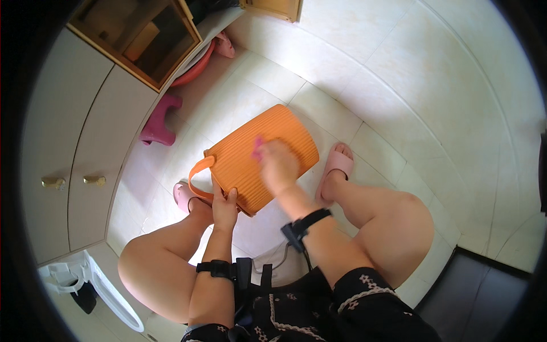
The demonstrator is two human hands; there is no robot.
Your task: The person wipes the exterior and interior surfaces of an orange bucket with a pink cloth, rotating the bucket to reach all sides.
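An orange ribbed handbag (250, 165) is held tilted above the floor between my knees. My left hand (225, 208) grips its lower left edge, thumb on the ribbed face and fingers behind, close to the short orange strap (196, 179). Over the ribbed face, my right hand (279, 166) is closed and smeared by motion. A small bright pink piece (257, 148) sticks out from its fingers against the bag; blur hides exactly what it is.
Pale cabinet doors (85, 148) stand on the left, below a wood-framed glass cabinet (142, 40). A pink stool (162, 121) and a red basin (196, 65) are beside them. My feet wear pink slippers (336, 162). A white plastic rack (108, 288) is at lower left.
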